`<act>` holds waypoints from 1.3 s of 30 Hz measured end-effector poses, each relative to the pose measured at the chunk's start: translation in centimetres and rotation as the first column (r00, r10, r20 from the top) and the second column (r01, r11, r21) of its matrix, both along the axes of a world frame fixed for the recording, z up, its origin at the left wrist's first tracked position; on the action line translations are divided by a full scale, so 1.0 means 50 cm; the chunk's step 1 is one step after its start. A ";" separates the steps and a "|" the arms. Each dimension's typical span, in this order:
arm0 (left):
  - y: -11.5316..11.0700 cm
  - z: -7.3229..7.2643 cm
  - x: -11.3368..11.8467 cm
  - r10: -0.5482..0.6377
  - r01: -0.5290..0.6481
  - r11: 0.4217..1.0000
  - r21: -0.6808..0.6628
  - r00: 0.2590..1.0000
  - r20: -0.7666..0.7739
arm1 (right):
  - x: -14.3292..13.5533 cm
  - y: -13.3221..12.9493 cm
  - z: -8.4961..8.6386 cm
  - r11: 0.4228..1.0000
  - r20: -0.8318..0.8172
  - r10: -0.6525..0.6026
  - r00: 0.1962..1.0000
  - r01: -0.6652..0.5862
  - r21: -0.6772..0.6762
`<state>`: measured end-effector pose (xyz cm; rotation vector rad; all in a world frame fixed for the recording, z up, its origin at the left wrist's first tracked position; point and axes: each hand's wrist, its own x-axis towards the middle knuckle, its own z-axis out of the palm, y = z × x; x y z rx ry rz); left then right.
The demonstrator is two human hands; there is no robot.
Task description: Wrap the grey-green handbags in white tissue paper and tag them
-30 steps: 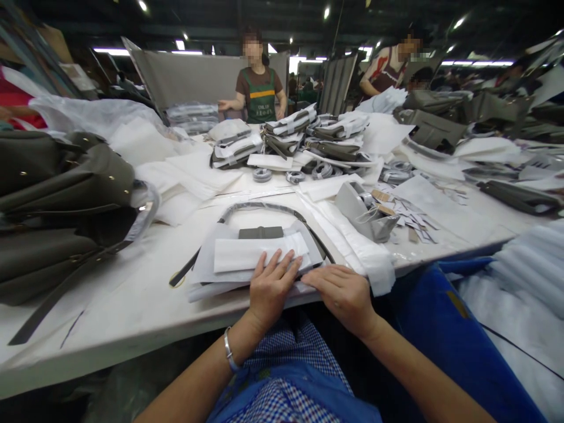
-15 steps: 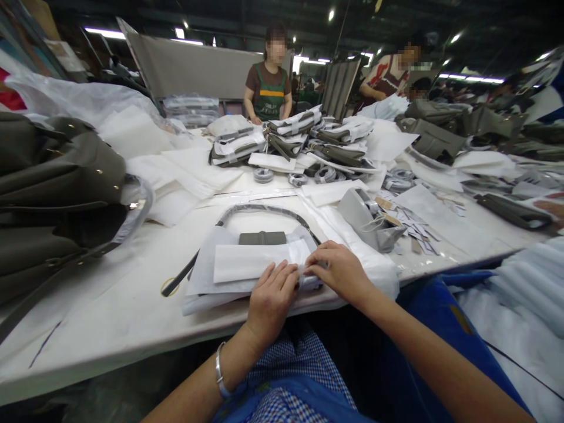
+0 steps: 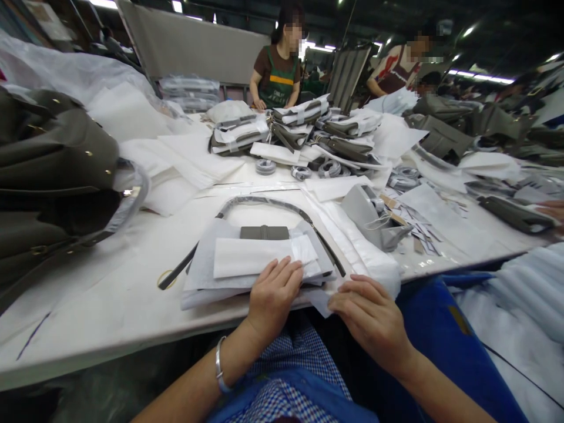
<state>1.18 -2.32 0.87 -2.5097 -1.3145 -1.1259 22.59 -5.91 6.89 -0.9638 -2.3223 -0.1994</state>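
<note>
A dark olive handbag point(image 3: 264, 233) lies on the table before me, mostly covered by thin white wrapping paper point(image 3: 198, 292). Its wrapped handle point(image 3: 268, 202) arches toward the far side. Across its front is a folded white foam sheet point(image 3: 244, 256). My left hand point(image 3: 274, 296) rests flat on the lower right part of this sheet, fingers stretched out. Beyond the bag's right near corner, my right hand point(image 3: 374, 320) pinches the end of a thin translucent strip point(image 3: 320, 301) at the table edge. Whether the strip is paper or tape I cannot tell.
Unwrapped olive bags point(image 3: 57, 153) bulk at the left. Wrapped bags point(image 3: 304, 126) and strap coils point(image 3: 265, 167) are piled farther back. Right of my work stand a grey bag-shaped piece point(image 3: 362, 214), scattered tags point(image 3: 418, 220) and a blue bin point(image 3: 440, 335). Two co-workers stand across the table.
My right hand has moved down and right, away from the bag's right side, drawing the translucent strip out. The left hand stays pressed on the foam sheet. A co-worker's head has turned.
</note>
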 end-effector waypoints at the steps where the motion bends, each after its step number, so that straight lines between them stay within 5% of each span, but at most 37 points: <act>1: 0.000 0.001 -0.003 -0.007 0.007 1.000 -0.008 1.000 -0.012 | 0.002 -0.011 -0.005 1.000 0.011 0.001 1.000 -0.001 0.007; 6: -0.002 0.004 -0.015 -0.042 0.042 0.999 -0.015 0.997 -0.060 | 0.000 -0.027 -0.007 1.000 0.016 -0.008 1.000 0.008 0.023; 13: -0.005 -0.004 -0.012 -0.038 0.039 0.999 0.013 0.996 -0.086 | -0.033 0.051 0.031 0.999 -0.002 -0.037 0.999 0.037 0.030; 18: 0.001 -0.011 -0.013 -0.035 0.037 0.999 0.024 0.996 -0.079 | -0.046 0.118 0.028 0.982 0.002 -0.103 0.995 0.102 -0.156; 24: 0.008 -0.001 -0.016 -0.064 0.066 0.998 0.022 0.996 -0.067 | -0.054 0.166 0.025 0.884 0.147 -0.159 0.976 0.207 -0.420; 33: 0.007 -0.007 -0.032 -0.112 0.123 0.987 0.107 0.989 -0.098 | -0.061 0.176 0.026 0.850 0.205 -0.182 0.962 0.259 -0.459; 39: 0.006 -0.011 -0.031 -0.075 0.088 0.989 0.117 0.991 -0.112 | -0.060 0.178 0.010 0.836 0.077 -0.177 0.981 0.191 -0.514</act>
